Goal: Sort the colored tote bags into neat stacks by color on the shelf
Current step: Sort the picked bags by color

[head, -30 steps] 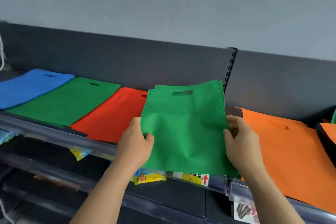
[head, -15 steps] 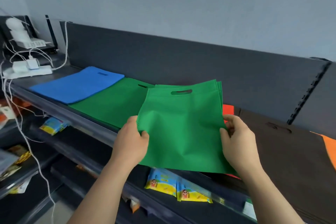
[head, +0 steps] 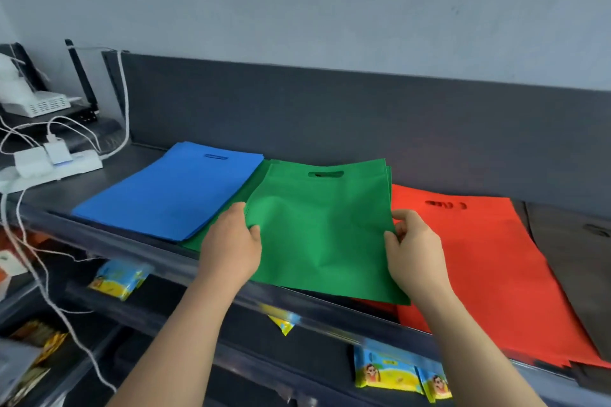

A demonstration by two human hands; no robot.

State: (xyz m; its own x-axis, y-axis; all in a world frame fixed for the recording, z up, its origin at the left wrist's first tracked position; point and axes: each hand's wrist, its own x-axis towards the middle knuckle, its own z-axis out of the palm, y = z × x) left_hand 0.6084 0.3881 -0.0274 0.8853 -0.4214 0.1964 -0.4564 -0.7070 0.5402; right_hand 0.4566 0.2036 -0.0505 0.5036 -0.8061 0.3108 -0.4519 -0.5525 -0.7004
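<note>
Green tote bags [head: 324,228] held tilted between flat blue stack [head: 172,188] and red stack [head: 489,268].

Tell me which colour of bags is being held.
The green bags, gripped at their side edges by the left hand and the right hand. The blue bags, red bags and dark bags lie flat on the shelf, untouched.

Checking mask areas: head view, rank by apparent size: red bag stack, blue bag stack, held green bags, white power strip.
1. red bag stack.
2-3. held green bags (nearer the camera) and blue bag stack: too close to rank.
4. white power strip.
</note>
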